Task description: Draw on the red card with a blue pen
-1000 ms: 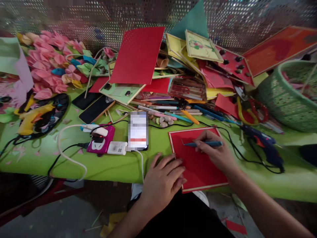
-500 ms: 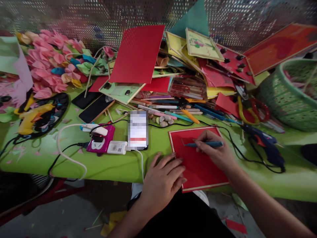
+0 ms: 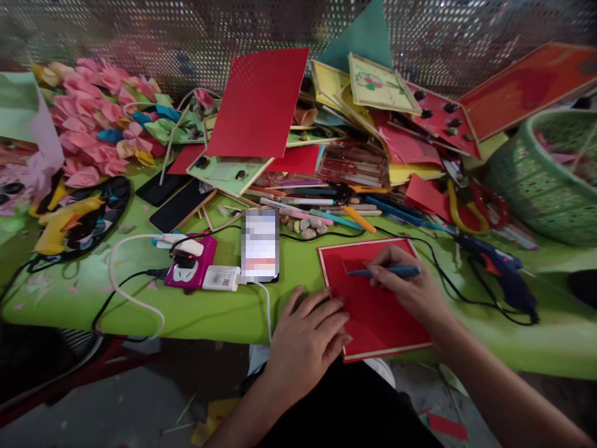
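A red card (image 3: 373,323) with a pale stick frame along its edges lies at the front of the green table. My right hand (image 3: 408,280) grips a blue pen (image 3: 402,271), its tip on the card's upper left area beside a short pale corner-shaped line (image 3: 346,266). Flat over the card's left edge rests my left hand (image 3: 311,330), fingers stretched out and fingertips on the red surface. Left of the card, a phone (image 3: 260,246) with a lit, blurred screen lies by small pebbles (image 3: 308,229).
A magenta power strip (image 3: 208,252) with chargers and cables sits at left. To the right are a dark blue glue gun (image 3: 501,270), scissors (image 3: 459,211) and a green basket (image 3: 536,180). Pens, framed cards and pink paper flowers (image 3: 100,112) pile up behind.
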`<state>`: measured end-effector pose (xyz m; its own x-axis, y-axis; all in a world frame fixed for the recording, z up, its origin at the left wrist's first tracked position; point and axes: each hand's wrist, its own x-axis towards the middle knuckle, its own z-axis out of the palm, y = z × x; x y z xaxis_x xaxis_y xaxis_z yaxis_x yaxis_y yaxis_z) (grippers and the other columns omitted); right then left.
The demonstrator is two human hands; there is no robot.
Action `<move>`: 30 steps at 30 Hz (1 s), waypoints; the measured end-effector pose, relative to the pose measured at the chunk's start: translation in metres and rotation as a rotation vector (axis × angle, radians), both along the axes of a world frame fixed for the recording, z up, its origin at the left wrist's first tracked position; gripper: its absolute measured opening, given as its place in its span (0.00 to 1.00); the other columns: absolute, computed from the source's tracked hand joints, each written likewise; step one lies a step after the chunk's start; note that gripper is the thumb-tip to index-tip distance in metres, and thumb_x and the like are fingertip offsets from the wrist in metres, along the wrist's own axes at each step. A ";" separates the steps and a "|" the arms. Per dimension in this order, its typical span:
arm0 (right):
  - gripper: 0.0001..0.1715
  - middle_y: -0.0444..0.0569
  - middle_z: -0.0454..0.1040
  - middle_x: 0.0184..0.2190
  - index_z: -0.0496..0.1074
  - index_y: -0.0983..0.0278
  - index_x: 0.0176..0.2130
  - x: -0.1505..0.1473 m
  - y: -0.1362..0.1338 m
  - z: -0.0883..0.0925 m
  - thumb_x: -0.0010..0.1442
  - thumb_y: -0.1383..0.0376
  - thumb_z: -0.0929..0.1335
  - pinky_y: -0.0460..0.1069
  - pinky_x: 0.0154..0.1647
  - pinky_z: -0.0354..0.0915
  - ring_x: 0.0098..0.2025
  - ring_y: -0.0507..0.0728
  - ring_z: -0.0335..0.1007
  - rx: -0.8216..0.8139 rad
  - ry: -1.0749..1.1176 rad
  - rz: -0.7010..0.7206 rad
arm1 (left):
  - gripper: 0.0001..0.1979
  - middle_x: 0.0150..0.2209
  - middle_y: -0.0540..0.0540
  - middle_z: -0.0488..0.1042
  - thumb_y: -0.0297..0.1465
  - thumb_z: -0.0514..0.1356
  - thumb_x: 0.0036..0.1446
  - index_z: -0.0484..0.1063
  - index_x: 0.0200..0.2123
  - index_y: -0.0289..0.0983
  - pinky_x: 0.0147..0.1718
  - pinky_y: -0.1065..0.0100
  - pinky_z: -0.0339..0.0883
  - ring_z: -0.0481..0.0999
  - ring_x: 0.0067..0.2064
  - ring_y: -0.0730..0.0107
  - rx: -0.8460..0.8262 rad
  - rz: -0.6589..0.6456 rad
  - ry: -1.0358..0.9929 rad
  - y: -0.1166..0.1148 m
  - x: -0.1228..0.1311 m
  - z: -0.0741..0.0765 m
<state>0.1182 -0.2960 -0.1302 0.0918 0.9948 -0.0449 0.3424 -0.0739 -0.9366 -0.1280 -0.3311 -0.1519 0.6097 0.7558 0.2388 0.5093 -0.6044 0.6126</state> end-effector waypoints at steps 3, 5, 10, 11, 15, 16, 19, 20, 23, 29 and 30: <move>0.11 0.42 0.72 0.22 0.71 0.59 0.28 0.000 0.000 0.000 0.60 0.59 0.73 0.49 0.29 0.60 0.25 0.53 0.66 0.010 0.007 -0.007 | 0.12 0.61 0.56 0.77 0.37 0.57 0.72 0.73 0.56 0.47 0.71 0.55 0.41 0.68 0.66 0.67 -0.012 -0.004 -0.004 0.000 0.000 0.000; 0.11 0.42 0.73 0.22 0.72 0.59 0.29 0.001 0.000 -0.001 0.61 0.59 0.72 0.49 0.28 0.59 0.25 0.54 0.66 0.017 0.007 -0.047 | 0.13 0.61 0.57 0.76 0.37 0.57 0.72 0.73 0.56 0.47 0.71 0.56 0.40 0.68 0.66 0.68 -0.015 -0.004 -0.004 0.000 -0.001 0.000; 0.11 0.43 0.75 0.23 0.72 0.58 0.30 0.002 0.000 -0.003 0.61 0.58 0.73 0.49 0.28 0.60 0.25 0.54 0.67 0.036 -0.006 -0.080 | 0.13 0.61 0.54 0.76 0.37 0.56 0.72 0.73 0.56 0.45 0.71 0.53 0.43 0.68 0.66 0.65 -0.001 -0.018 0.019 0.001 -0.001 0.000; 0.11 0.43 0.75 0.24 0.73 0.59 0.30 0.002 0.000 -0.003 0.61 0.58 0.73 0.49 0.29 0.60 0.26 0.53 0.67 0.035 -0.003 -0.072 | 0.13 0.61 0.53 0.77 0.36 0.57 0.72 0.74 0.56 0.45 0.71 0.52 0.44 0.68 0.66 0.64 0.005 -0.019 0.022 0.001 -0.001 0.000; 0.11 0.43 0.75 0.24 0.72 0.59 0.30 -0.001 0.001 -0.002 0.61 0.58 0.73 0.49 0.29 0.61 0.26 0.54 0.68 0.038 0.008 -0.045 | 0.13 0.60 0.51 0.78 0.35 0.58 0.71 0.75 0.55 0.44 0.70 0.50 0.48 0.70 0.65 0.63 0.027 -0.005 0.029 0.001 0.000 0.003; 0.11 0.43 0.75 0.24 0.72 0.59 0.30 -0.001 0.001 -0.002 0.61 0.57 0.73 0.49 0.29 0.62 0.26 0.54 0.69 0.036 0.008 -0.042 | 0.13 0.60 0.51 0.78 0.35 0.58 0.71 0.75 0.55 0.44 0.70 0.50 0.49 0.70 0.65 0.64 0.030 -0.006 0.037 0.001 0.000 0.003; 0.13 0.44 0.75 0.24 0.72 0.59 0.30 -0.002 0.001 -0.001 0.61 0.55 0.73 0.49 0.29 0.62 0.27 0.54 0.69 0.023 0.009 -0.041 | 0.12 0.60 0.52 0.78 0.35 0.58 0.70 0.75 0.54 0.44 0.70 0.50 0.52 0.70 0.65 0.64 0.033 -0.010 0.055 0.001 0.000 0.004; 0.14 0.44 0.75 0.24 0.72 0.59 0.30 -0.003 0.001 -0.001 0.61 0.54 0.74 0.49 0.29 0.62 0.27 0.55 0.69 0.018 0.008 -0.043 | 0.12 0.60 0.52 0.78 0.35 0.58 0.70 0.75 0.54 0.45 0.70 0.50 0.52 0.70 0.65 0.65 0.034 -0.005 0.052 0.001 0.000 0.004; 0.16 0.44 0.75 0.24 0.71 0.59 0.30 -0.003 0.001 0.000 0.60 0.53 0.74 0.49 0.29 0.62 0.27 0.55 0.69 0.011 -0.006 -0.040 | 0.12 0.60 0.55 0.78 0.36 0.58 0.71 0.75 0.54 0.46 0.70 0.52 0.49 0.70 0.65 0.67 0.033 0.016 0.022 0.001 0.000 0.003; 0.11 0.43 0.73 0.24 0.70 0.59 0.31 -0.002 0.001 -0.003 0.62 0.58 0.72 0.49 0.30 0.61 0.27 0.54 0.68 0.015 -0.043 -0.024 | 0.13 0.61 0.55 0.77 0.37 0.57 0.72 0.74 0.55 0.45 0.70 0.53 0.46 0.69 0.66 0.66 0.008 -0.012 0.034 0.001 0.000 0.003; 0.11 0.43 0.73 0.24 0.70 0.59 0.30 -0.001 0.001 -0.004 0.62 0.59 0.72 0.49 0.30 0.61 0.27 0.54 0.68 0.022 -0.055 -0.027 | 0.13 0.61 0.54 0.77 0.37 0.57 0.72 0.74 0.55 0.45 0.70 0.52 0.46 0.69 0.66 0.65 0.006 -0.013 0.035 0.002 -0.001 0.003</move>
